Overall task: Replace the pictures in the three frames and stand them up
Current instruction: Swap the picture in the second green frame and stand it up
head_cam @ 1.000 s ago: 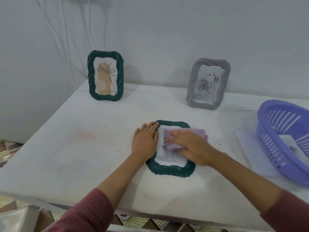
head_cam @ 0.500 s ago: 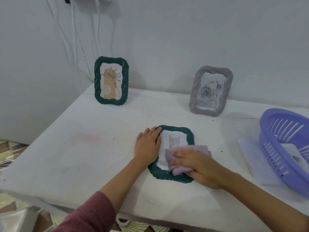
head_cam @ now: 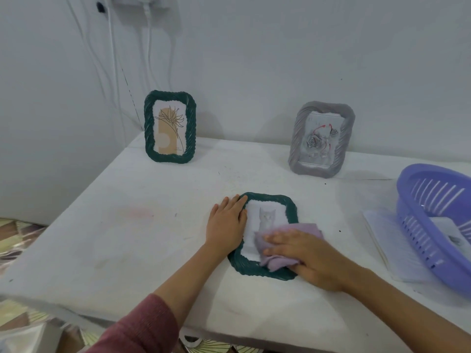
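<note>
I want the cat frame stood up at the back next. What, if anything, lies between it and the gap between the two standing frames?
Nothing visible. The table is bare from the flat cat frame to the gap between the green flower frame and the grey rose frame. The purple basket sits off to the right.

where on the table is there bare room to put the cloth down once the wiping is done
Bare tabletop spreads left of the left hand, down to the near edge. Another free strip runs between the standing green frame and grey frame. It is crowded on the right, where the purple basket sits over papers.
</note>
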A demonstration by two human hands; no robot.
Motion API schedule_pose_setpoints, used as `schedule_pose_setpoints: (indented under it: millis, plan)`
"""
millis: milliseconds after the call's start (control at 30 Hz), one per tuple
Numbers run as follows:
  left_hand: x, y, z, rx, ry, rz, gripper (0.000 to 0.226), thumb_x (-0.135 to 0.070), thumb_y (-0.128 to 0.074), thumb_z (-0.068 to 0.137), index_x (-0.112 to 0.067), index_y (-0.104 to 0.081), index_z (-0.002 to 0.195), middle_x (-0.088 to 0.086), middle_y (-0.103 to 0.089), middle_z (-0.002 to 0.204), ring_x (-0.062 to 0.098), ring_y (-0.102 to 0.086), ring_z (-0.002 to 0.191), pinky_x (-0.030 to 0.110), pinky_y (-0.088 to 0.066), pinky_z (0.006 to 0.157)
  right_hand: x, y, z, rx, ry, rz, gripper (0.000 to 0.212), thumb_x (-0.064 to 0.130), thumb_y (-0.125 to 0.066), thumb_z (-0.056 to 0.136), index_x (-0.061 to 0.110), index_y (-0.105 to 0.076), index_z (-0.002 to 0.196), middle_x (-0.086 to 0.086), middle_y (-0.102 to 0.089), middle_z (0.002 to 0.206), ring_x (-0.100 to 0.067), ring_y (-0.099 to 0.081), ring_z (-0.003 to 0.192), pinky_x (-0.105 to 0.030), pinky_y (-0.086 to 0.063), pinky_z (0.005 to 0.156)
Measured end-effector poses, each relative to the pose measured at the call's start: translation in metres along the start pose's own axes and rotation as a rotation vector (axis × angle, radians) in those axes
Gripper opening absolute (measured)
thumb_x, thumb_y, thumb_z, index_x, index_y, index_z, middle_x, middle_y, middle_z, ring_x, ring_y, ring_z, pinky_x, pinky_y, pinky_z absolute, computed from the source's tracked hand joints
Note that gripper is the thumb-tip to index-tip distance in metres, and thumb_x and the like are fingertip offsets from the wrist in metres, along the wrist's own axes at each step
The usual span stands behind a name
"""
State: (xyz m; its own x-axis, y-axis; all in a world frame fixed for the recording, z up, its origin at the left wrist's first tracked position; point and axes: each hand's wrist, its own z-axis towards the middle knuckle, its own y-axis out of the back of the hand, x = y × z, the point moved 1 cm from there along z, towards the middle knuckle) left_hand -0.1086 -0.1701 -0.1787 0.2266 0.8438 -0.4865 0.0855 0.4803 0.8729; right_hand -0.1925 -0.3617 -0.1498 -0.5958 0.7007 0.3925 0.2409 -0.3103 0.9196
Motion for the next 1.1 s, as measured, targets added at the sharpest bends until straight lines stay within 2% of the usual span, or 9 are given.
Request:
schedule_pose_setpoints:
  millis: [133,233,400,533,633,733,867,1000,1100]
  plan:
    - [-0.001,0.001,-0.001,0.002,-0.001,0.004,0.045,-0.030,-0.023,0.100,-0.029,-0.023,0.146,-0.006,-0.022,0.155,0.017,-0.015,0.145,0.032,-0.008,0.117,-0.031,0.022,0.019,-0.138,-0.164,-0.032,0.040,0.006,-0.041,0.085,0.030,-0.067,0.106,0.014,-0.059,0.126,0.001,-0.041,0.124,-0.018,-0.020,0.109]
    - [-0.001,0.001,0.001,-0.005,0.006,0.002,0.045,-0.029,-0.024,0.100,-0.029,-0.024,0.145,-0.006,-0.024,0.155,0.017,-0.016,0.145,0.033,-0.009,0.117,-0.019,0.012,0.054,-0.148,-0.139,0.017,0.036,0.011,-0.035,0.079,0.028,-0.066,0.087,0.003,-0.068,0.104,-0.016,-0.056,0.108,-0.038,-0.038,0.103]
    - [-0.003,0.003,0.000,0.004,0.026,-0.017,0.045,-0.029,-0.024,0.100,-0.030,-0.024,0.145,-0.006,-0.024,0.154,0.016,-0.016,0.145,0.032,-0.009,0.117,0.000,-0.008,0.006,-0.050,0.031,-0.018,0.038,0.019,-0.036,0.093,0.040,-0.056,0.118,0.022,-0.048,0.137,0.009,-0.026,0.133,-0.019,-0.014,0.114]
    - [-0.006,0.006,-0.001,0.037,0.033,-0.057,0.045,-0.029,-0.024,0.100,-0.029,-0.024,0.145,-0.005,-0.022,0.155,0.018,-0.014,0.145,0.035,-0.007,0.118,-0.015,0.020,-0.009,-0.135,-0.144,0.013,0.040,0.009,-0.041,0.089,0.041,-0.061,0.102,0.038,-0.046,0.122,0.025,-0.024,0.122,-0.025,-0.012,0.112]
    - [-0.011,0.020,0.003,0.165,0.110,-0.172,0.046,-0.034,-0.024,0.100,-0.027,-0.021,0.146,0.002,-0.013,0.158,0.023,-0.006,0.146,0.039,-0.004,0.118,-0.015,0.040,0.008,-0.434,-0.417,0.473,0.027,0.012,-0.044,0.094,0.030,-0.062,0.103,0.017,-0.056,0.127,-0.002,-0.049,0.119,-0.041,-0.028,0.113]
    - [-0.034,0.038,-0.006,0.066,0.148,-0.400,0.056,-0.047,-0.031,0.096,-0.030,-0.014,0.147,0.005,0.000,0.158,0.026,0.004,0.146,0.043,-0.003,0.118,0.004,0.060,0.025,-0.756,-0.598,1.152,0.024,0.017,-0.043,0.096,0.018,-0.056,0.116,-0.008,-0.063,0.116,-0.021,-0.060,0.104,-0.042,-0.044,0.101]
    - [-0.088,0.043,-0.036,-0.075,-0.065,-0.594,0.078,-0.069,-0.043,0.078,-0.040,-0.013,0.144,-0.003,-0.001,0.158,0.019,-0.006,0.146,0.045,-0.018,0.118,0.033,0.051,0.043,-0.635,-0.600,1.692,0.027,0.027,-0.042,0.094,0.013,-0.064,0.105,-0.009,-0.073,0.090,-0.023,-0.070,0.082,-0.036,-0.056,0.078]
    - [-0.100,0.037,-0.043,-0.045,-0.040,-0.373,0.072,-0.053,-0.050,0.084,-0.038,-0.014,0.145,0.001,-0.003,0.156,0.023,-0.008,0.144,0.042,-0.017,0.118,0.037,0.029,0.046,-0.551,-0.457,2.039,0.051,0.048,-0.035,0.092,0.015,-0.066,0.114,-0.007,-0.069,0.113,-0.022,-0.069,0.097,-0.038,-0.058,0.081]
    - [-0.094,0.036,-0.044,0.028,-0.026,-0.405,0.070,-0.038,-0.049,0.088,-0.034,-0.011,0.146,0.000,0.001,0.157,0.021,-0.002,0.145,0.037,-0.013,0.119,0.035,0.014,0.044,-0.420,-0.349,2.098,0.067,0.064,-0.025,0.086,0.023,-0.038,0.138,-0.009,-0.051,0.138,-0.028,-0.050,0.126,-0.050,-0.043,0.101]
